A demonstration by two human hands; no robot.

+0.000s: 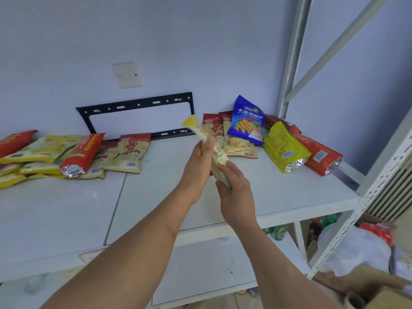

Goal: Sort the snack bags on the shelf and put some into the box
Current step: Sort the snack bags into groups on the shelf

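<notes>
Left hand (201, 157): closed on the upper part of a pale yellow bag (206, 139), thumb on its near face.
Right hand (231, 186): closed on the bag's lower end, fingers curled round the foil edge.
Bag: held edge-on above the shelf (156, 197), tilted, its top toward the wall; it may be more than one bag pressed together, I cannot tell.
Left pile (66, 157): yellow, cream and red bags overlapping at the shelf's left end, a red one lying across the others.
Right pile (267, 139): cream, yellow and red bags leaning on one another by the post, a blue bag (247, 121) propped upright behind them.
Box (367, 286): cardboard, low at the right, below the shelf and only partly in view.
Risk, slip: the film looks slick; if either hand loosens during a handover, the bag could drop to the shelf or past its front edge.
Risk, crush: a hard squeeze would likely break the chips inside.
Risk, knock: a swing right toward the box could clip the blue bag and topple it.
Risk, miss: the box is mostly out of sight, so a blind drop could land beside it.
</notes>
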